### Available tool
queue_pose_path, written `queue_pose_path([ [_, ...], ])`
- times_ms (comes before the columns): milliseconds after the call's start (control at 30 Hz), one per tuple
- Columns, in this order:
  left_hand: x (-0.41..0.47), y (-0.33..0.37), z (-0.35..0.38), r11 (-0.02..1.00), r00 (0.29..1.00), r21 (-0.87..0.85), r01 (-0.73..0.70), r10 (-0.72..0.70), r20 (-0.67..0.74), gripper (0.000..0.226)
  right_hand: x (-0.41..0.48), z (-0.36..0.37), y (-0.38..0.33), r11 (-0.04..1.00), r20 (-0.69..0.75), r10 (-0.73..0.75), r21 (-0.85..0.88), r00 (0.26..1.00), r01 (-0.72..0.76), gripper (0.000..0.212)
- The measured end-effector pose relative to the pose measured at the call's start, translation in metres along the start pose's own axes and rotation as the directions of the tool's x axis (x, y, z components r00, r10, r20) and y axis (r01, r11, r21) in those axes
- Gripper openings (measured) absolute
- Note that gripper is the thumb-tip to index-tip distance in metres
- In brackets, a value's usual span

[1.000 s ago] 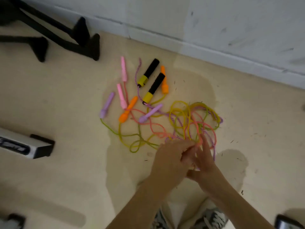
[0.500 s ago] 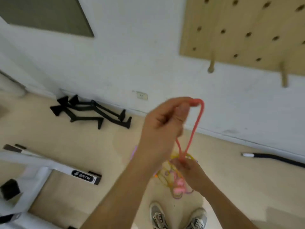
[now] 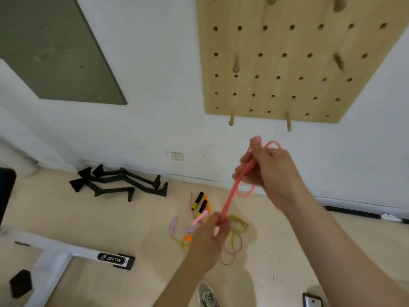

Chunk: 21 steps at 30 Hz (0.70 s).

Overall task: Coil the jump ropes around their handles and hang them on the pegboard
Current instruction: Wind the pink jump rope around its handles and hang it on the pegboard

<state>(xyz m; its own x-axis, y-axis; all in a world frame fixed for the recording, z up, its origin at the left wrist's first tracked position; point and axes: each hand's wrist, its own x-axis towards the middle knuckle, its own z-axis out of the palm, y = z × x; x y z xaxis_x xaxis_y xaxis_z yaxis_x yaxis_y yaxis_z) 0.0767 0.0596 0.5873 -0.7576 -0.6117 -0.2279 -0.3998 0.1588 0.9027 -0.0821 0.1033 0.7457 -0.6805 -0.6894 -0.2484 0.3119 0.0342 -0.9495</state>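
I hold a pink jump rope point(image 3: 230, 197) up in front of the wall. My right hand point(image 3: 271, 173) grips its gathered loops near the top. Lower down, my left hand point(image 3: 210, 232) holds the rope's strands together with the pink handles point(image 3: 200, 218), which stick out of the fist. On the floor below lies a tangle of yellow and purple ropes point(image 3: 235, 240) with black-and-yellow handles point(image 3: 199, 201), a purple handle point(image 3: 173, 227) and an orange handle point(image 3: 188, 238). The wooden pegboard point(image 3: 287, 63) hangs on the wall above, with two pegs point(image 3: 231, 120) along its lower edge.
Black metal stands point(image 3: 119, 185) lie on the floor by the wall at left. A white equipment frame point(image 3: 55, 251) crosses the lower left. A phone point(image 3: 312, 301) lies on the floor at right, and my shoe point(image 3: 207, 295) shows at the bottom. A dark panel point(image 3: 55, 52) is on the wall.
I stood up from the floor pile with the pink rope, and the view rose to the pegboard. The upper loops passed from my left hand to my right; my left now holds the lower end.
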Motion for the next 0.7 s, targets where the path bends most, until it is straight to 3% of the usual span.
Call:
queue_pose_path([
  [100, -0.025, 0.002, -0.004, 0.994, 0.995, 0.079, 0.078, -0.073, -0.068, 0.021, -0.02, -0.012, -0.023, 0.981, 0.014, -0.063, 0.185, 0.998, 0.059, 0.041],
  [200, -0.061, 0.054, -0.014, 0.997, 0.97, -0.074, 0.006, -0.023, -0.242, 0.037, -0.036, -0.028, -0.03, 0.929, 0.093, -0.051, 0.369, 0.994, 0.013, 0.04],
  [333, -0.091, 0.143, -0.037, 0.884, 0.931, -0.436, -0.168, -0.002, -0.364, 0.035, -0.077, -0.04, 0.006, 0.987, 0.203, 0.157, 0.003, 0.966, -0.161, 0.069],
  [367, -0.096, 0.159, -0.041, 0.851, 0.934, -0.485, -0.201, 0.018, -0.356, 0.035, -0.093, -0.04, 0.021, 0.973, 0.286, 0.23, -0.079, 0.93, -0.217, 0.078],
  [433, -0.105, 0.185, -0.042, 0.815, 0.942, -0.534, -0.224, 0.04, -0.334, 0.035, -0.132, -0.04, 0.052, 0.945, 0.525, 0.325, -0.201, 0.787, -0.256, 0.088],
  [500, -0.111, 0.202, -0.037, 0.807, 0.942, -0.548, -0.218, 0.028, -0.334, 0.034, -0.167, -0.041, 0.074, 0.943, 0.651, 0.333, -0.247, 0.682, -0.225, 0.072],
  [600, -0.118, 0.212, -0.036, 0.773, 0.932, -0.595, -0.218, -0.015, -0.361, 0.031, -0.199, -0.046, 0.082, 0.964, 0.635, 0.261, -0.216, 0.727, -0.157, 0.035],
  [700, -0.126, 0.215, -0.041, 0.694, 0.94, -0.695, -0.19, -0.076, -0.333, 0.03, -0.214, -0.042, 0.073, 0.978, 0.536, 0.17, -0.195, 0.827, -0.074, 0.027],
])
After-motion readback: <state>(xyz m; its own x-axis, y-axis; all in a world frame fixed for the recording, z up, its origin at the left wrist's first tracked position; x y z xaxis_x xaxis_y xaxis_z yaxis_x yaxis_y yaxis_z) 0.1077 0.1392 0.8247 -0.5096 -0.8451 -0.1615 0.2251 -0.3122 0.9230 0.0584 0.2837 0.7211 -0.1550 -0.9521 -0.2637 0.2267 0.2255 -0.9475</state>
